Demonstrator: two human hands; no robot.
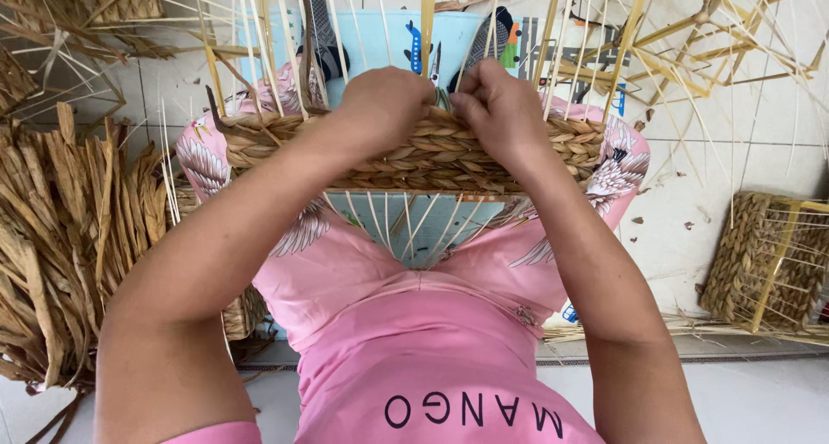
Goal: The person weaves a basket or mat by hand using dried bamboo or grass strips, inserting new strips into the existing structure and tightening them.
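On the person's lap, across pink patterned trousers [345, 271], rests one half-woven basket [414, 155], its band of braided straw running from knee to knee and thin pale stakes [259, 29] rising from it in a row too dense to count. Two bare hands work at the top edge of that band. Both forearms reach forward from the bottom corners of the view and converge at the middle of the rim. The left hand [380, 103] is curled into a loose fist, knuckles up, pressing on the weave. The right hand [501, 107] is likewise closed, fingers tucked down onto the braid, and the two hands nearly touch; between them a greenish strand [442, 98] is pinched, though which fingers grip it cannot be told. One pile of dried straw [60, 237] lies on the floor to the left. One other part-woven basket [764, 263] with a yellow frame sits on the tiles at the right, well apart.
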